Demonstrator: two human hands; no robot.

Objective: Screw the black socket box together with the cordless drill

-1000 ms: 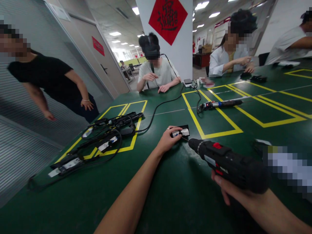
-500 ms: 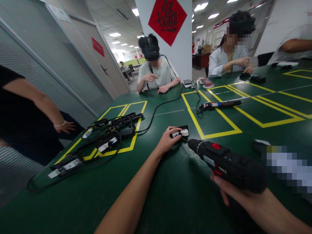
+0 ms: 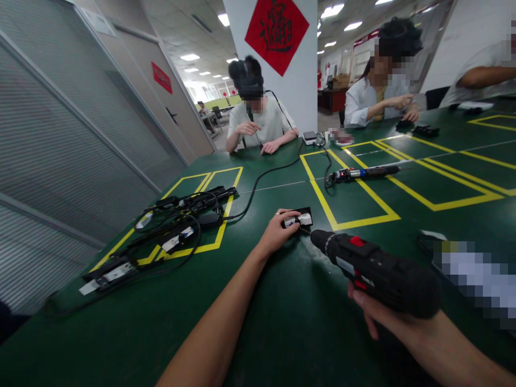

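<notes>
Black cable (image 3: 255,186) is crossing the surface (image 3: 306,333). Outstretched left grip (image 3: 279,231) is pressing a part (image 3: 305,219); right grip (image 3: 382,313) is clasping a drill (image 3: 379,271).

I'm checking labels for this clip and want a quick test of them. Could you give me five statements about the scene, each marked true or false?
1. The left hand holds a small black-and-white part. True.
2. The right hand holds a hammer. False: it grips a drill.
3. The drill points toward the small black-and-white part. True.
4. A tangle of black cables lies to the right of the drill in the picture. False: it lies to the left of both hands.
5. The tabletop is white. False: it is green, marked with yellow lines.
</notes>
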